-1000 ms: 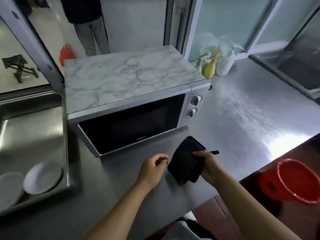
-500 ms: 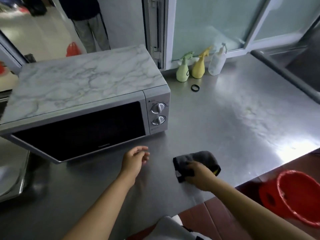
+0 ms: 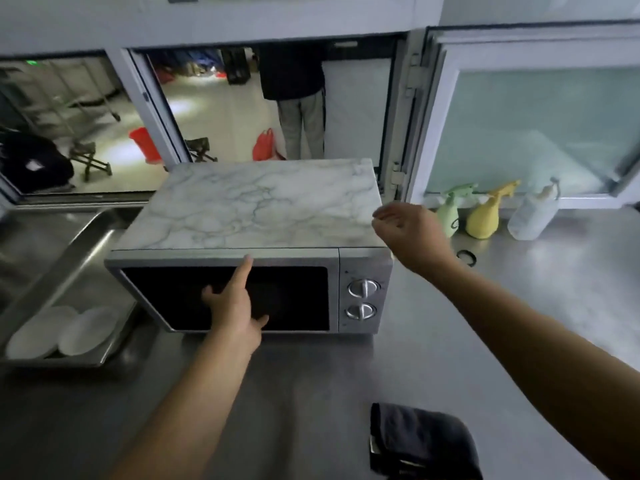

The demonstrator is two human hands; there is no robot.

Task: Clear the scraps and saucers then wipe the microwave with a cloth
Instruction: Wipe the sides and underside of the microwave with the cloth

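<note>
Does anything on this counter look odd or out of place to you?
Only small things. A dark ring lies loose on the steel counter near the spray bottles. The dark cloth lies bunched at the near edge, in neither of the hands. Nothing looks spilled or broken.

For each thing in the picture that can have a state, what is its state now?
microwave: door closed.
cloth: crumpled on the counter, nobody holds it.
saucers: two, lying in the sink tray.
left hand: open, index finger at the door's top edge.
right hand: open, by the microwave's right top corner, holding nothing.
</note>
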